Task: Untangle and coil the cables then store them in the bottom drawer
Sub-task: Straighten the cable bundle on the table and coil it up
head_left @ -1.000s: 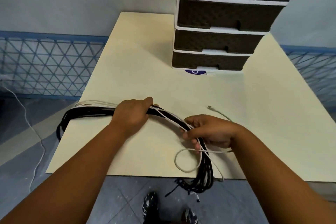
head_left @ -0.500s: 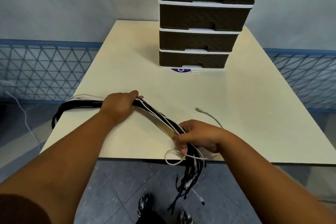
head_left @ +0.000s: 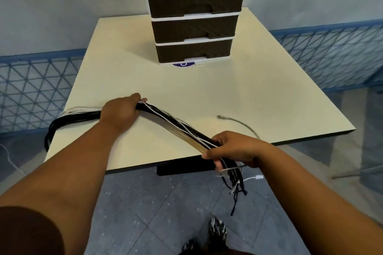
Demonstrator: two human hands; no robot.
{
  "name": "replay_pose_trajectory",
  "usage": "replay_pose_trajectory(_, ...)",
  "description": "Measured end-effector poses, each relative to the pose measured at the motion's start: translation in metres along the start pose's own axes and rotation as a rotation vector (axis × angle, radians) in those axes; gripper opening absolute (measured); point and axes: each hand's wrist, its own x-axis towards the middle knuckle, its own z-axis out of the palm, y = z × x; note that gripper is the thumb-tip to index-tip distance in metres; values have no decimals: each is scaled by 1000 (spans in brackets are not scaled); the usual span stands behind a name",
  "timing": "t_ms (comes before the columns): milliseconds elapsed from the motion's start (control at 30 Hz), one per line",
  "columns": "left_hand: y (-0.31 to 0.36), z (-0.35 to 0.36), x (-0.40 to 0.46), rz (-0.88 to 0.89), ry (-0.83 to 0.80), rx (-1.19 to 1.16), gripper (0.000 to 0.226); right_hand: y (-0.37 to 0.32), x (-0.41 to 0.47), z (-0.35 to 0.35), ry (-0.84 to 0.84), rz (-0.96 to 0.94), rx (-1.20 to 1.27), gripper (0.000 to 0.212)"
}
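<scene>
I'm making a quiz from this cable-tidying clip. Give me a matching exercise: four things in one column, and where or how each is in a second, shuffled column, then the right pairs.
Things
1. cable bundle
2. loose grey cable
3. bottom drawer
4. cable ends

Places or states
A. closed, lowest in the drawer tower
B. dangling below the table's near edge
C. stretched between the left hand and the right hand
D. lying on the table, plug end free, not held by the left hand

Pairs: 1-C, 2-D, 3-A, 4-B
</scene>
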Motion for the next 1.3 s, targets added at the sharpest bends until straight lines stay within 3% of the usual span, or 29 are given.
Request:
replay_pose_trajectory(167,0,1,-1,19,41,-7,20,26,-3,21,146,-19,91,16)
replay_pose_trajectory(367,-3,3,0,37,42,-13,22,73,8,58,307,54,131,36)
replay_pose_trajectory(467,-4,3,-1,54,59,-14,21,86,11,74,383,54,231,21)
replay_pose_trajectory(600,-5,4,-1,55,45,2,26,94,10,90,404,-45,276,17)
replay_pose_trajectory(767,-9,9,3,51,55,19,27,106,13,109,530,-56,217,33)
replay_pose_trajectory(867,-9,9,2,62,70,19,24,114,13,119,667,-24,188,31)
replay_pose_trajectory(1033,-8,8,1,59,57,25,19,122,20,135,969,-84,-154,31)
replay_pose_trajectory(1200,-7,6,2,54,47,42,20,122,13,146,1034,-113,120,37)
replay_pose_trajectory(1300,-5,5,2,50,44,46,21,117,7,161,1033,-254,243,48)
